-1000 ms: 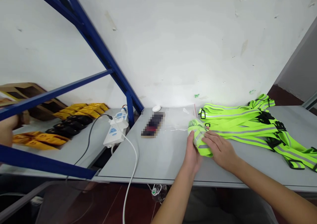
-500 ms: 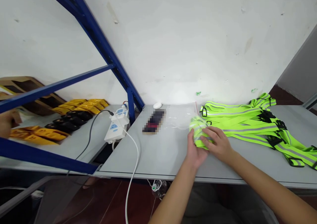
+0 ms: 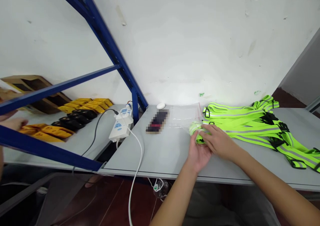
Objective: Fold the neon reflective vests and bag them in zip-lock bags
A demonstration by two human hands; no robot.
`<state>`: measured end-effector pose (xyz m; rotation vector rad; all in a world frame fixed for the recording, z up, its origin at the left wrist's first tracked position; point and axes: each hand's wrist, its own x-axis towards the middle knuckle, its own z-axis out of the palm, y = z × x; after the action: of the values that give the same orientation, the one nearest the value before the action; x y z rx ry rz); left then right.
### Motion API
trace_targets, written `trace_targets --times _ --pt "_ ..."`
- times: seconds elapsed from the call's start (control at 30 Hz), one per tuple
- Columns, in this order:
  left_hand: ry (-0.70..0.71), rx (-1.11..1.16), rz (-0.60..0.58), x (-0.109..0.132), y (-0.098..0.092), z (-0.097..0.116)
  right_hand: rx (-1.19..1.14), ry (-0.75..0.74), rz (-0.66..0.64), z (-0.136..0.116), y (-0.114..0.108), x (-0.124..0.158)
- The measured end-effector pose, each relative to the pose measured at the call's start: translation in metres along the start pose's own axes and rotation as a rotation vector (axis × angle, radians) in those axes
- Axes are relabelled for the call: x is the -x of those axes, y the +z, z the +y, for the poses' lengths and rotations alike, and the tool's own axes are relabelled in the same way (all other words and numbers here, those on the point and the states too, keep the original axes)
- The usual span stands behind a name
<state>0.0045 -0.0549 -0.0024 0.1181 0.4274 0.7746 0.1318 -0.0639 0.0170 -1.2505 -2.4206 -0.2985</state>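
Both hands grasp the rolled neon-green reflective strap bundle (image 3: 197,132) on the grey tabletop (image 3: 165,152): left hand (image 3: 198,154) cupping its near side, right hand (image 3: 218,141) fingers clamped over its right.

A storeroom workshop; blue racking (image 3: 107,49); stacked reflective vests (image 3: 252,122) on grey table (image 3: 165,152).

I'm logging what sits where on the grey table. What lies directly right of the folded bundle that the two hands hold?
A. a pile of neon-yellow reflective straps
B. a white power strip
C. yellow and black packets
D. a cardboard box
A: the pile of neon-yellow reflective straps spreads to the right of the folded bundle held between the left hand and right hand.
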Motion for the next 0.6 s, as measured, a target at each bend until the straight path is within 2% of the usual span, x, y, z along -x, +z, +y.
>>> trace_targets --times 0.13,0.2,0.23,0.27,0.3,0.33,0.37,0.4,0.43,0.47,0.53,0.6 --pt "-0.123 -0.272 0.008 0.018 -0.016 0.011 0.084 0.025 0.113 -0.007 0.024 0.004" --pt "-0.196 -0.599 0.033 0.036 -0.024 0.025 0.077 0.036 0.156 -0.015 0.032 0.007" --pt "-0.173 -0.827 0.104 0.045 -0.027 0.032 0.062 0.03 0.167 -0.018 0.035 0.009" --pt "-0.077 -1.076 0.221 0.055 -0.029 0.038 0.035 0.012 0.17 -0.021 0.036 0.011" --pt "0.084 -1.315 0.356 0.063 -0.031 0.043 -0.001 -0.012 0.165 -0.024 0.037 0.013" --pt "0.291 -1.522 0.465 0.069 -0.032 0.047 -0.046 -0.043 0.154 -0.025 0.036 0.017" --pt "0.498 -1.693 0.507 0.073 -0.032 0.049 -0.099 -0.077 0.144 -0.027 0.036 0.02" --pt "0.661 -1.835 0.468 0.075 -0.032 0.05 -0.158 -0.101 0.151 -0.028 0.035 0.024" --pt "0.764 -1.957 0.369 0.074 -0.032 0.049 -0.218 -0.096 0.177 -0.029 0.035 0.029" --pt "0.803 -2.066 0.248 0.072 -0.033 0.048 -0.27 -0.052 0.221 -0.029 0.034 0.033" --pt "0.777 -2.235 0.081 0.064 -0.034 0.044 -0.31 0.131 0.297 -0.029 0.033 0.038" --pt "0.759 -2.32 0.09 0.055 -0.036 0.042 -0.243 0.282 0.253 -0.029 0.034 0.04"
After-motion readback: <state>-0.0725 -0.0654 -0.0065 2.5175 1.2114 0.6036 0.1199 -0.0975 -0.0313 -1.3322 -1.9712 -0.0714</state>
